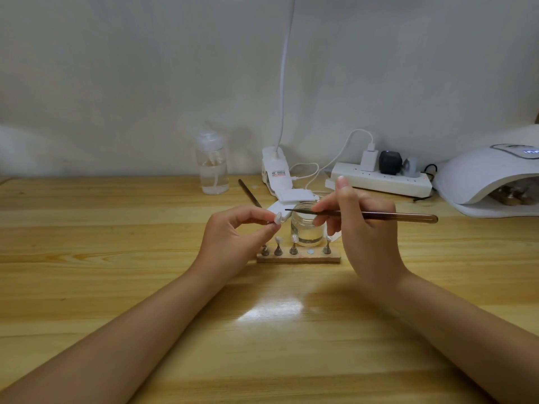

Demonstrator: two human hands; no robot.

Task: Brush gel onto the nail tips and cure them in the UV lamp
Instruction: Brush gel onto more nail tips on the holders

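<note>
My left hand (233,237) pinches a small pale nail tip (278,218) on its stand peg, held up at table centre. My right hand (361,228) grips a thin brown brush (388,216), held level with its dark bristle end close to the nail tip. Behind the brush stands a small open glass jar of clear gel (306,228). In front of it lies a wooden holder strip (297,257) carrying several metal pegs, some topped with nail tips. The white UV lamp (490,182) sits at the far right, with objects inside its opening.
A clear pump bottle (212,164) stands at the back left of centre. A white clip lamp base (277,176) and its cable, a white power strip (382,180) with plugs, and a second brush (249,193) lie behind the jar on the wooden table (116,258).
</note>
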